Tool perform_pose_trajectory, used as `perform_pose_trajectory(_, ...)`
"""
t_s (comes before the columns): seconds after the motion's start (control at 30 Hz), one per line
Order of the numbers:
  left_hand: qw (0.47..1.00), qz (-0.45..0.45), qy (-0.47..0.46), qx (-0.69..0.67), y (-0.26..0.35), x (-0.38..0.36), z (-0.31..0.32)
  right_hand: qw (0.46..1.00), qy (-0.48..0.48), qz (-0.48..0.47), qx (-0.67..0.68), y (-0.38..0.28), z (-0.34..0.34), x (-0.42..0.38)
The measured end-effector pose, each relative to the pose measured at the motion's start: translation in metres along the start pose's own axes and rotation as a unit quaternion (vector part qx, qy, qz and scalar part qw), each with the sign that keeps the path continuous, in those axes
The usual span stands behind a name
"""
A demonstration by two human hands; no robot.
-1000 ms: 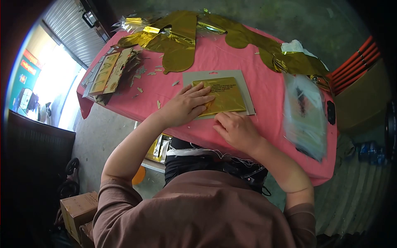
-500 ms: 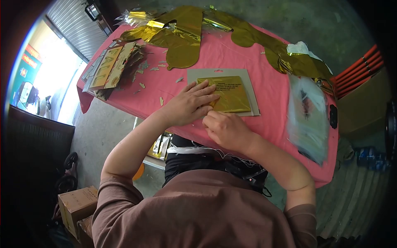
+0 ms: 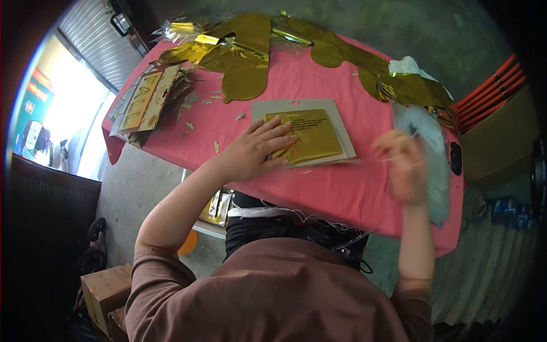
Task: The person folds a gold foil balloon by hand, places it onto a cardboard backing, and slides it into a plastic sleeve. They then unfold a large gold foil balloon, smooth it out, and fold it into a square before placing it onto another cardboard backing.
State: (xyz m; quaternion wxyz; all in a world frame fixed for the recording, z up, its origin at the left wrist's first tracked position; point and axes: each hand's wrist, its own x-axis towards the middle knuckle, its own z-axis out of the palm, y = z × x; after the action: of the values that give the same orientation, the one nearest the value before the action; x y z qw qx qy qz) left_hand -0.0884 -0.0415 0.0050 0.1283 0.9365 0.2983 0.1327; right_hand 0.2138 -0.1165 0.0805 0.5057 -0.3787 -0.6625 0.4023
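A folded gold foil balloon [image 3: 315, 137] with black printed text lies on a grey backing card [image 3: 341, 126] with a hanging hole at its top edge. My left hand [image 3: 256, 145] rests flat over the left part of the foil, fingers stretched out and spread. My right hand [image 3: 405, 165] is off to the right of the card, smeared by motion, beside a stack of clear plastic bags [image 3: 436, 188]. A faint pale streak runs from the card's lower edge toward that hand. Whether the fingers hold anything is not visible.
Unfolded gold foil balloons [image 3: 248, 62] lie along the far side of the pink-covered table [image 3: 228, 125]. Printed cards [image 3: 142, 102] are stacked at the left, near small grey card scraps [image 3: 188, 102]. A black object [image 3: 456, 158] sits at the right edge. Cardboard boxes [image 3: 105, 288] stand on the floor.
My right hand has left the card's lower edge and swung right toward the plastic bags. My left hand remains on the foil. The view has shifted slightly.
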Motion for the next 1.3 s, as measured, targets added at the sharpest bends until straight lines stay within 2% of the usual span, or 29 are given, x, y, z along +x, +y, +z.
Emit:
perform_pose_trajectory(0.03,1.0,0.001,-0.001,-0.006,0.0,0.0,0.0,0.989,0.111,0.021,0.1,-0.012,-0.016,0.001)
perform_pose_trajectory(0.07,1.0,0.005,-0.002,-0.007,0.0,0.0,0.0,0.955,0.219,0.04,0.197,-0.021,-0.03,-0.001)
perform_pose_trajectory(0.1,1.0,0.0,-0.017,-0.006,0.001,0.001,-0.002,0.954,0.222,0.039,0.195,-0.026,-0.046,-0.006)
perform_pose_trajectory(0.17,0.999,-0.001,-0.032,-0.003,0.001,0.0,-0.005,0.948,0.095,-0.01,0.303,-0.034,-0.069,-0.019)
perform_pose_trajectory(0.2,0.999,0.004,-0.03,-0.015,0.002,-0.001,-0.007,0.948,0.098,-0.012,0.302,-0.035,-0.07,-0.024)
perform_pose_trajectory(0.27,0.999,0.011,-0.03,-0.027,0.004,-0.003,-0.01,0.974,0.046,0.149,0.167,-0.037,-0.067,-0.031)
perform_pose_trajectory(0.33,0.997,0.014,-0.035,-0.069,0.006,-0.007,-0.014,0.985,-0.12,0.12,-0.024,-0.032,-0.049,-0.031)
perform_pose_trajectory(0.4,0.997,0.026,-0.013,-0.072,0.013,-0.014,-0.018,0.965,-0.154,0.174,-0.123,-0.011,-0.037,-0.041)
perform_pose_trajectory(0.43,0.996,0.038,0.01,-0.074,0.018,-0.016,-0.019,0.965,-0.151,0.176,-0.123,-0.002,-0.033,-0.045)
perform_pose_trajectory(0.5,0.994,0.053,0.004,-0.092,0.034,-0.021,-0.026,0.907,-0.221,0.139,-0.33,0.01,-0.025,-0.048)
perform_pose_trajectory(0.53,0.992,0.065,0.001,-0.108,0.04,-0.025,-0.028,0.907,-0.221,0.14,-0.33,0.011,-0.019,-0.047)
perform_pose_trajectory(0.6,0.994,0.07,0.019,-0.076,0.049,-0.031,-0.027,0.928,-0.205,0.071,-0.302,0.012,-0.006,-0.045)
perform_pose_trajectory(0.63,0.996,0.075,0.036,-0.043,0.051,-0.034,-0.026,0.928,-0.205,0.071,-0.302,0.013,-0.003,-0.045)
perform_pose_trajectory(0.7,0.994,0.069,0.062,-0.049,0.05,-0.04,-0.021,0.916,-0.202,0.006,-0.347,0.014,0.002,-0.044)
perform_pose_trajectory(0.8,0.989,0.06,0.119,-0.064,0.048,-0.041,-0.013,0.923,-0.204,0.039,-0.323,0.014,0.008,-0.042)
perform_pose_trajectory(0.87,0.984,0.059,0.149,-0.072,0.048,-0.041,-0.011,0.927,-0.187,0.028,-0.323,0.019,0.011,-0.04)
perform_pose_trajectory(0.93,0.98,0.005,0.174,-0.097,0.049,-0.039,-0.008,0.931,-0.169,0.019,-0.324,0.033,0.013,-0.041)
perform_pose_trajectory(1.0,0.979,-0.007,0.176,-0.1,0.051,-0.037,-0.007,0.937,-0.112,-0.062,-0.326,0.05,0.014,-0.037)
perform_pose_trajectory(1.03,0.978,-0.018,0.178,-0.103,0.051,-0.036,-0.007,0.936,-0.112,-0.061,-0.327,0.052,0.015,-0.035)
perform_pose_trajectory(1.1,0.979,-0.029,0.171,-0.111,0.05,-0.035,-0.009,0.974,-0.057,0.107,-0.191,0.051,0.02,-0.027)
perform_pose_trajectory(1.13,0.979,-0.041,0.163,-0.118,0.049,-0.035,-0.01,0.974,-0.058,0.107,-0.191,0.054,0.02,-0.024)
perform_pose_trajectory(1.2,0.977,-0.057,0.158,-0.129,0.048,-0.034,-0.011,0.966,-0.04,0.198,-0.161,0.062,0.021,-0.019)
perform_pose_trajectory(1.27,0.976,-0.073,0.152,-0.138,0.048,-0.033,-0.012,0.957,-0.043,0.228,-0.172,0.055,0.024,-0.013)
perform_pose_trajectory(1.3,0.97,-0.129,0.135,-0.156,0.049,-0.033,-0.012,0.948,-0.045,0.258,-0.183,0.051,0.025,-0.01)
